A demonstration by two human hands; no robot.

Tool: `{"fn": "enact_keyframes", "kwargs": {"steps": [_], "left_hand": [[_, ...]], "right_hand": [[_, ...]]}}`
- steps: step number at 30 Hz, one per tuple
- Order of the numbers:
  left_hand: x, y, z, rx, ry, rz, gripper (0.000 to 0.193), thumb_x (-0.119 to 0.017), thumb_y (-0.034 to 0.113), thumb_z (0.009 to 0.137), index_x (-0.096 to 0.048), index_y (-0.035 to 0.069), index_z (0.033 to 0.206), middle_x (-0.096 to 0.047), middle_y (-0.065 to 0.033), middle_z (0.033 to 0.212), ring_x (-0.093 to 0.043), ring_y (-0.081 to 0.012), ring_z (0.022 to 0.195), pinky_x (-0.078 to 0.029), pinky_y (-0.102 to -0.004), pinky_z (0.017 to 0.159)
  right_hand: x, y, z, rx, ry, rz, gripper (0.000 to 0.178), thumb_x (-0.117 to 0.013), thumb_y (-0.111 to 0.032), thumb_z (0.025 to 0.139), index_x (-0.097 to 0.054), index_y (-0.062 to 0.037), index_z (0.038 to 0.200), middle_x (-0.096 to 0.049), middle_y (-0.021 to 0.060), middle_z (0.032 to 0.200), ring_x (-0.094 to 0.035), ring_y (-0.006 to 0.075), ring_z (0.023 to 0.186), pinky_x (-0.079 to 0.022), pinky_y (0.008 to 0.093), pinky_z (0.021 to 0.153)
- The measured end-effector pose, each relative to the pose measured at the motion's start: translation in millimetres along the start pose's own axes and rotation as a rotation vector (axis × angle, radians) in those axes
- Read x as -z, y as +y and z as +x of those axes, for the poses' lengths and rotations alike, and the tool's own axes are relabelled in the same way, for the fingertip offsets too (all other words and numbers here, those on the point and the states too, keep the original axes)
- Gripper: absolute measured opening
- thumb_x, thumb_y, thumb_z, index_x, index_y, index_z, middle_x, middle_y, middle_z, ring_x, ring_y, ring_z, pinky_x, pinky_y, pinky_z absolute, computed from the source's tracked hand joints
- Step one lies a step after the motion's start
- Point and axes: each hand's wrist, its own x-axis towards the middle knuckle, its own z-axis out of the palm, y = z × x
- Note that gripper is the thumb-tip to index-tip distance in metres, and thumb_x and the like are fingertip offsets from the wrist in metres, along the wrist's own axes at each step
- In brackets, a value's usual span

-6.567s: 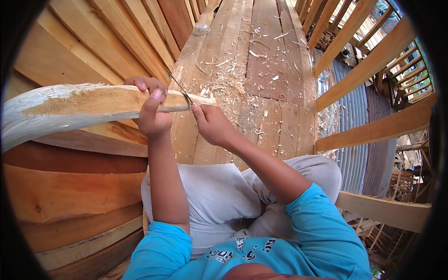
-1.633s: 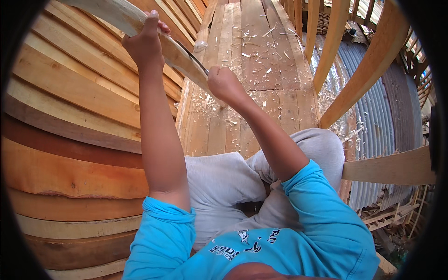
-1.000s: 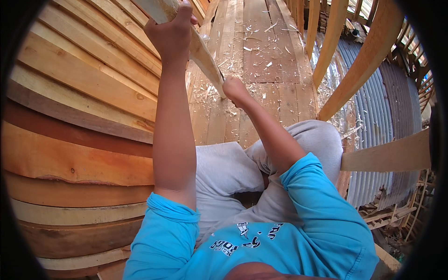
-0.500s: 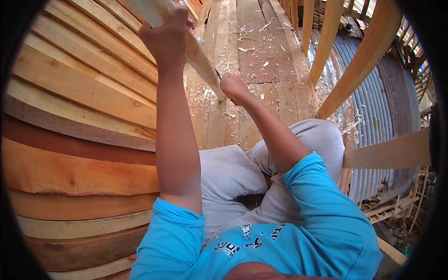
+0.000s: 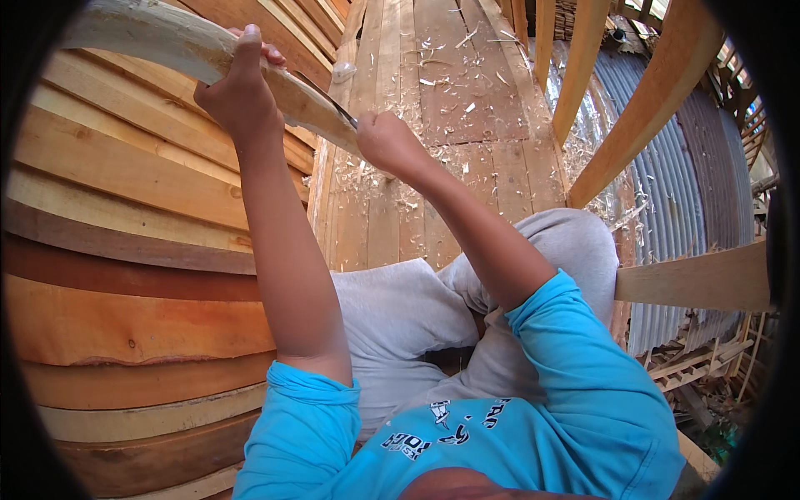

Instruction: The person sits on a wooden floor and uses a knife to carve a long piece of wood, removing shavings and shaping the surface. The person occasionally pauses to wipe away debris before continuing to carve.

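Observation:
A long pale length of wood (image 5: 162, 40) slants from the upper left toward the middle of the walkway. My left hand (image 5: 242, 98) is wrapped round it partway along, thumb on top. In my closed right hand (image 5: 387, 142) is a knife, its handle covered by the fingers. The thin dark knife blade (image 5: 330, 102) points up and left, lying along the edge of the wood close to its near end. Whether the edge bites into the wood cannot be made out.
Curled wood shavings (image 5: 433, 82) litter the plank floor (image 5: 383, 208) ahead of my crossed legs. A wall of overlapping boards (image 5: 133, 308) stands close on the left. Wooden posts (image 5: 642, 108) line the right side, with corrugated metal sheets (image 5: 658, 183) beyond and below.
Both hands have moved left, and the wood has swung to a flatter slant toward the left wall. More of the knife blade shows along its edge.

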Motion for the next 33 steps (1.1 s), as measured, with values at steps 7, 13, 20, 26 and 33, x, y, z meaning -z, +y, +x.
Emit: {"fn": "enact_keyframes", "kwargs": {"steps": [7, 13, 20, 26, 33], "left_hand": [[-22.9, 4.4, -6.1, 0.012, -0.012, -0.039, 0.021, -0.070, 0.003, 0.078, -0.054, 0.002, 0.091, -0.055, -0.0063, 0.069, -0.055, -0.0172, 0.056, -0.049, -0.0317, 0.056], [0.8, 6.6, -5.8, 0.015, 0.017, -0.008, 0.020, -0.069, 0.004, 0.079, -0.054, 0.001, 0.092, -0.056, -0.0065, 0.068, -0.056, -0.0174, 0.057, -0.048, -0.0318, 0.056], [-13.0, 5.2, -8.5, -0.006, -0.003, -0.040, 0.017, -0.069, 0.005, 0.080, -0.056, 0.001, 0.090, -0.055, -0.0056, 0.067, -0.056, -0.0170, 0.057, -0.048, -0.0314, 0.056], [16.3, 5.2, -4.3, 0.003, 0.083, -0.045, 0.014, -0.068, 0.004, 0.080, -0.057, 0.001, 0.087, -0.056, -0.0063, 0.065, -0.055, -0.0152, 0.055, -0.050, -0.0308, 0.056], [1.5, 5.3, -4.6, -0.023, 0.053, -0.060, 0.015, -0.068, 0.005, 0.080, -0.055, 0.002, 0.088, -0.054, -0.0058, 0.067, -0.055, -0.0162, 0.056, -0.049, -0.0306, 0.056]], "right_hand": [[-11.3, 86.0, 31.0, -0.139, 0.024, -0.034, 0.047, -0.034, -0.029, 0.093, -0.066, 0.0042, 0.100, -0.065, 0.0297, 0.102, -0.062, 0.0474, 0.096, -0.047, 0.0490, 0.091], [-1.7, 13.2, 0.6, 0.071, -0.045, -0.060, 0.045, -0.035, -0.029, 0.093, -0.065, 0.0040, 0.102, -0.065, 0.0291, 0.102, -0.064, 0.0437, 0.096, -0.048, 0.0483, 0.089], [-16.5, 99.4, 41.3, -0.022, -0.090, -0.258, 0.044, -0.038, -0.031, 0.094, -0.066, 0.0015, 0.100, -0.067, 0.0273, 0.098, -0.065, 0.0402, 0.097, -0.049, 0.0487, 0.087], [-8.8, 26.9, 3.5, 0.050, -0.108, -0.094, 0.051, -0.034, -0.032, 0.094, -0.066, 0.0068, 0.103, -0.064, 0.0329, 0.101, -0.063, 0.0457, 0.098, -0.048, 0.0492, 0.091], [-21.8, 89.2, 29.6, -0.109, -0.001, -0.044, 0.051, -0.034, -0.030, 0.094, -0.066, 0.0092, 0.097, -0.063, 0.0337, 0.102, -0.062, 0.0475, 0.097, -0.047, 0.0501, 0.091]]}}
